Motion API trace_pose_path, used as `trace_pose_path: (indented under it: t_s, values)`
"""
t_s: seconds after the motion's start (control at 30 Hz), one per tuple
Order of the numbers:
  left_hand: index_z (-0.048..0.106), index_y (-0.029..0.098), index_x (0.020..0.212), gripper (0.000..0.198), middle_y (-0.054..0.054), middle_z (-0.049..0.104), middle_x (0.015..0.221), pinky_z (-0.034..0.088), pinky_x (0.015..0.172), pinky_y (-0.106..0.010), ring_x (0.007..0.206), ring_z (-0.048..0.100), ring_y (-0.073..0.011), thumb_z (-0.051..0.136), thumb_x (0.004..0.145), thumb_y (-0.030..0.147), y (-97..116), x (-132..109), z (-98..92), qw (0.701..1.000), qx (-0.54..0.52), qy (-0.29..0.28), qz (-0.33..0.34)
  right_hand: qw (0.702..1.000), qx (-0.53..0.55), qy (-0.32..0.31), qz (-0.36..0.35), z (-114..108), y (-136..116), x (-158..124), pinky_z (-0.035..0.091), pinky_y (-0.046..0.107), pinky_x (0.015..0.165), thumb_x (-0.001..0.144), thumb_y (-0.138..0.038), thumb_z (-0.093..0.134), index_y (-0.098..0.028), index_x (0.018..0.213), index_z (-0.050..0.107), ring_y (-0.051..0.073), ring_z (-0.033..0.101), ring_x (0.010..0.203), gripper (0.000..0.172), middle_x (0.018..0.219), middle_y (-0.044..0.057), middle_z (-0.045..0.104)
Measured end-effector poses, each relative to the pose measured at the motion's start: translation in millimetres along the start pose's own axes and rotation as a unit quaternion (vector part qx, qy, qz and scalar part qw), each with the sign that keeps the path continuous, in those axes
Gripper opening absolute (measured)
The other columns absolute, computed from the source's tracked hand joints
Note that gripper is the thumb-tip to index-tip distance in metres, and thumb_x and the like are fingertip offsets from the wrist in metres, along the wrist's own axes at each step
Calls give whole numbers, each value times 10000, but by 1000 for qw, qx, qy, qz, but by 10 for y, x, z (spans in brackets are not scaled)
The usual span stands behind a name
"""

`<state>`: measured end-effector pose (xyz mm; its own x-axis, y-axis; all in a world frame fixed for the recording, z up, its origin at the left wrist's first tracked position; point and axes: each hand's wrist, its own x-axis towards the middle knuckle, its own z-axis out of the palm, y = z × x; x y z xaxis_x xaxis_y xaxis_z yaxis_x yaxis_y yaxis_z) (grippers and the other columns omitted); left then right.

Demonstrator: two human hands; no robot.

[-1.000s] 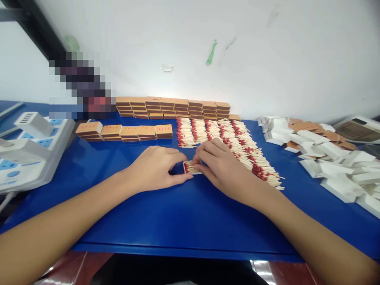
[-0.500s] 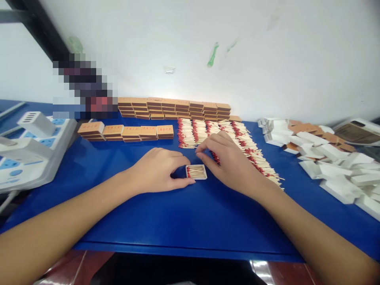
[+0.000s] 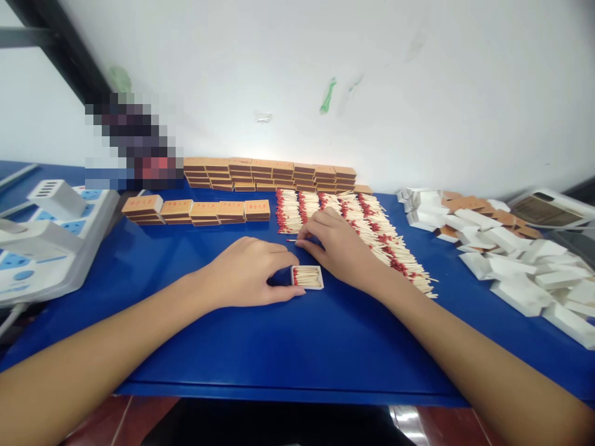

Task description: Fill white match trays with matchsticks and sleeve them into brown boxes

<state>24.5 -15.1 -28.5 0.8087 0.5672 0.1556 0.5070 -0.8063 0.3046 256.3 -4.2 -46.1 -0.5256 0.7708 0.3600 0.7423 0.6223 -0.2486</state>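
Note:
My left hand (image 3: 251, 272) rests on the table with thumb and fingertips around the left end of a small white matchbox tray (image 3: 314, 287). Several red-tipped matches lie side by side in it, heads to the left. Just beyond the tray, my right hand (image 3: 337, 246) pinches a single match (image 3: 290, 240), whose red head points left. Behind and beneath that hand spread rows of loose matches (image 3: 393, 238), partly covered by it.
Stacked orange matchboxes (image 3: 218, 210) stand at the left, with a longer stack (image 3: 274, 170) along the wall. White empty trays (image 3: 520, 297) and orange sleeves (image 3: 474, 203) are heaped at the right. A power strip (image 3: 88, 248) with plugs sits at the left edge of the blue table (image 3: 279, 353).
My right hand has moved slightly left, and a match now shows sticking out from its fingertips. My left hand stays at the tray. The view has shifted a little.

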Motion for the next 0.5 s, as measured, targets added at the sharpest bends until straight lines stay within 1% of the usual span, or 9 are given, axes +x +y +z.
trace_pose_path:
  t_s: [0.07,0.17,0.3,0.4,0.5]
  values:
    - [772,206,1042,302,20,713,820,397,638,-279,689,634,-131,687,968,487,5,3,-1,1000,-2,0,-4,1000,-13,-15,7,-15,3,1,450,412,861,1032,-187,597,-184,902,629,282,542,972,134,967,117,651]
    - [772,203,1021,308,12,712,806,391,621,-279,670,626,-135,690,962,494,-6,13,-7,1000,7,17,-25,999,-18,-24,12,-86,5,-22,447,420,867,1049,-199,564,-189,910,610,293,539,987,147,976,123,645]
    - [772,194,1007,315,4,703,778,367,594,-279,652,616,-141,693,956,495,-32,17,-6,997,24,46,-48,999,35,-18,5,-233,-41,-104,448,409,865,1064,-228,549,-210,941,598,272,535,973,134,972,91,628]
    - [756,192,971,333,7,688,758,348,583,-280,641,603,-137,679,963,516,-42,13,2,997,26,55,-50,997,61,-48,-17,-291,-129,-170,454,395,858,1077,-254,539,-210,960,604,256,542,975,141,988,82,634]
    - [712,180,867,372,11,669,740,337,574,-281,618,578,-127,669,966,536,-41,11,15,997,31,56,-44,995,53,-78,-31,-292,-218,-206,463,402,873,1085,-274,529,-203,957,617,264,546,1000,171,1013,97,637]
